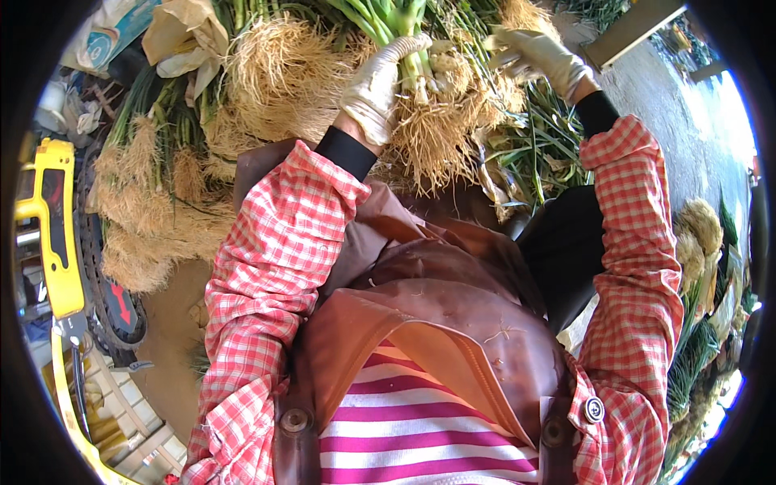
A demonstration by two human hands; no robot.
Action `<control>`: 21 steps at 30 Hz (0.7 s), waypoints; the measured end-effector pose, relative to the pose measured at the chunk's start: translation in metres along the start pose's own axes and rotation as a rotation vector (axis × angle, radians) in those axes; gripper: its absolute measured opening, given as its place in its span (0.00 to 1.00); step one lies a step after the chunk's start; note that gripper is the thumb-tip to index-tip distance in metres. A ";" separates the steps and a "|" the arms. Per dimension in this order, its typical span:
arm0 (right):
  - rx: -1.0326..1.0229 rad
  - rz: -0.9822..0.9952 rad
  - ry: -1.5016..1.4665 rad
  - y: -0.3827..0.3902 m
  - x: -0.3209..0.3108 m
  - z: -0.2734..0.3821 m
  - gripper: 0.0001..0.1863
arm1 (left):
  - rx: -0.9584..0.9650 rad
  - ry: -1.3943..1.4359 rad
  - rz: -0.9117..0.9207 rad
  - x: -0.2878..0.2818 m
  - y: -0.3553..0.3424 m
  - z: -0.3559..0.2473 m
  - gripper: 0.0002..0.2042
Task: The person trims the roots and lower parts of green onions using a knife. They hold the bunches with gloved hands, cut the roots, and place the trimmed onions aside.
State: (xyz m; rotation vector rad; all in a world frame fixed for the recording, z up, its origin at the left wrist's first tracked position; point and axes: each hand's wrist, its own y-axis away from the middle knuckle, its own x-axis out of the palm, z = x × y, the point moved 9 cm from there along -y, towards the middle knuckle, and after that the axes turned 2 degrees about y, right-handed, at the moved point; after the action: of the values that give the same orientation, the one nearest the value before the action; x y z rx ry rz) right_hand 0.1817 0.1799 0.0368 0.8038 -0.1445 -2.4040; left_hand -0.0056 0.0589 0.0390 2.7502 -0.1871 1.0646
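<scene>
My left hand (378, 90), in a pale glove, is closed around the white stalks of a bunch of green onions (415, 71). Their green leaves point away from me, and the tangled tan roots (432, 141) hang toward my apron. To the right of the bunch is my right hand (543, 63), also gloved. Its fingers stretch out toward the left, somewhat apart, and nothing shows in them. Loose green leaves (546, 141) lie below that hand.
More rooted green onions are heaped at the far side (279, 69) and at the left (145, 174). A yellow-framed machine with a black track (61, 234) stands at the left edge. Grey concrete floor (647, 97) and further bundles (699, 234) are at the right.
</scene>
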 end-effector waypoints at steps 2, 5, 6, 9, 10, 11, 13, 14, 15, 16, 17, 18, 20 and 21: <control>-0.050 0.062 -0.181 -0.002 0.045 0.031 0.29 | 0.070 -0.184 -0.091 0.000 0.005 -0.012 0.18; -0.133 0.470 -0.505 -0.014 0.115 0.056 0.27 | -0.126 -0.307 0.007 0.014 0.014 -0.007 0.17; -0.132 0.361 -0.610 -0.013 0.115 0.060 0.26 | -0.136 -0.336 -0.042 0.014 0.019 -0.006 0.17; -0.086 0.254 -0.872 -0.005 0.117 0.066 0.21 | 0.011 -0.452 0.014 0.038 0.039 -0.017 0.14; -0.185 0.233 -0.997 -0.015 0.122 0.071 0.22 | -0.087 -0.442 -0.100 0.019 0.038 -0.009 0.13; -0.281 0.173 -1.113 -0.021 0.120 0.076 0.24 | -0.197 -0.427 -0.178 0.006 0.036 -0.001 0.12; -0.202 0.123 -1.291 -0.026 0.123 0.088 0.24 | -0.209 -0.608 -0.220 0.000 0.043 -0.014 0.12; -0.219 0.018 -1.349 -0.035 0.121 0.092 0.24 | -0.249 -0.683 -0.188 0.002 0.055 -0.024 0.11; -0.238 -0.092 -1.402 -0.043 0.113 0.091 0.24 | -0.286 -0.758 -0.149 0.004 0.062 -0.031 0.11; -0.185 -0.174 -1.428 -0.032 0.105 0.104 0.25 | -0.265 -0.832 -0.155 0.003 0.067 -0.043 0.10; -0.349 -0.182 -1.526 -0.049 0.100 0.106 0.25 | -0.242 -0.905 -0.165 0.002 0.072 -0.055 0.09; -0.374 -0.145 -1.595 -0.047 0.097 0.106 0.24 | -0.213 -0.972 -0.121 0.008 0.077 -0.067 0.08; -0.393 -0.011 -1.708 -0.048 0.098 0.123 0.28 | -0.132 -1.335 -0.050 0.005 0.091 -0.100 0.09; -0.512 0.088 -1.773 -0.071 0.092 0.114 0.26 | -0.082 -1.525 0.008 0.012 0.091 -0.114 0.10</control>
State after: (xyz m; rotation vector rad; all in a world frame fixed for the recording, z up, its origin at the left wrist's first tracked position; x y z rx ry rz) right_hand 0.0212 0.1763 0.0624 -1.5831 -0.1956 -2.1288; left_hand -0.0875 -0.0051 0.1411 2.7697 -0.3839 -1.1611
